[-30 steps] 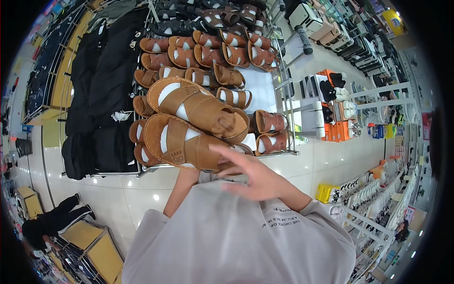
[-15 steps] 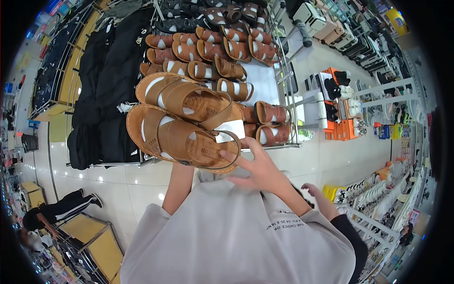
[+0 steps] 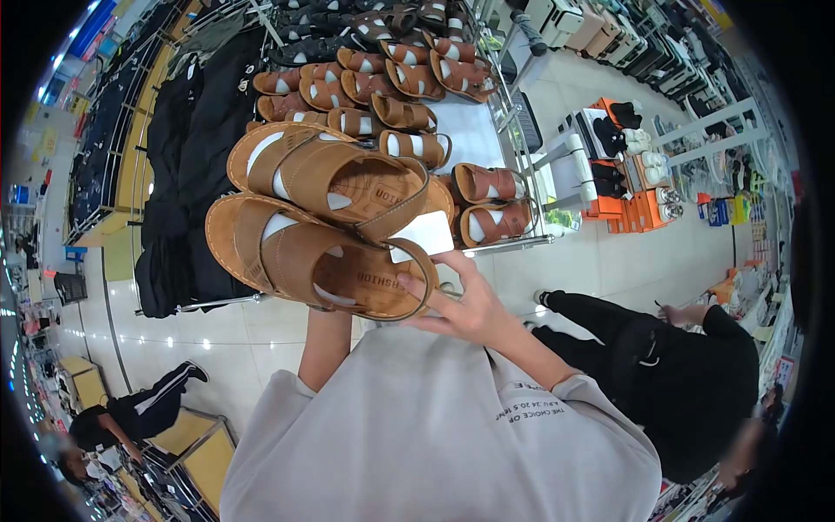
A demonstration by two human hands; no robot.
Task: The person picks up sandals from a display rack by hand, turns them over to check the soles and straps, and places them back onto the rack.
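Note:
A pair of tan leather sandals is held up over the front of the display rack, toes to the left: the far sandal (image 3: 304, 170) and the near sandal (image 3: 296, 252). A white tag (image 3: 424, 237) hangs at their heel straps. My right hand (image 3: 465, 304) grips the heel of the near sandal, its thumb and fingers round the strap and sole edge. My left forearm (image 3: 327, 344) reaches up beneath the pair; the left hand itself is hidden behind the sandals.
Rows of brown sandals (image 3: 409, 70) fill the metal rack (image 3: 513, 248). Black garments (image 3: 187, 174) lie to its left. A person in black (image 3: 678, 383) is close at the right; another person (image 3: 139, 413) is at lower left. Shoe boxes (image 3: 631, 213) stand at right.
The sandals have turned from angled to showing their insoles and moved left. My right hand has closed on the near sandal's heel. A person in black has come into view at the right.

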